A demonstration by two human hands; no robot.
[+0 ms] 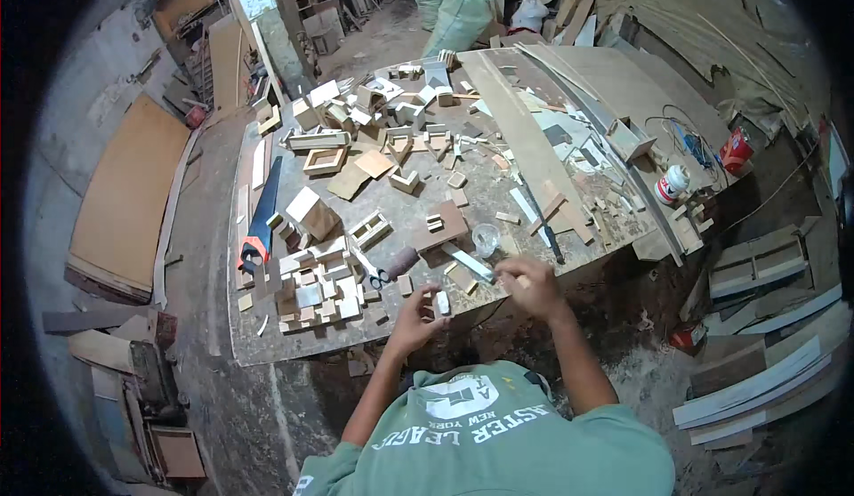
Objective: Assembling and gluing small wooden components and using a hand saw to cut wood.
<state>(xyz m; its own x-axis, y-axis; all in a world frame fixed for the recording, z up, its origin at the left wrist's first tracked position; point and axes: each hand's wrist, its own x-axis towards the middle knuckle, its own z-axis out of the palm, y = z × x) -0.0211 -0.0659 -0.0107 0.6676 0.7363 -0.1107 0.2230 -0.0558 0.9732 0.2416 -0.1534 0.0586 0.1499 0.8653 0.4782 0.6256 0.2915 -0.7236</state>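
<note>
At the near edge of the worktable, my left hand pinches a small white block between thumb and fingers. Off to its right, my right hand is closed with the fingers curled in; whatever it may hold is too small to name. Just beyond lie a pale strip, a clear round cup and a brown wooden board with a small wooden piece on it. Left of these rest a dark brown roll and scissors.
Small wooden boxes and offcuts crowd the table's left half. A handsaw lies along the left edge. Long boards run across the right side, near a white bottle and a red can. Stacked planks lie at right.
</note>
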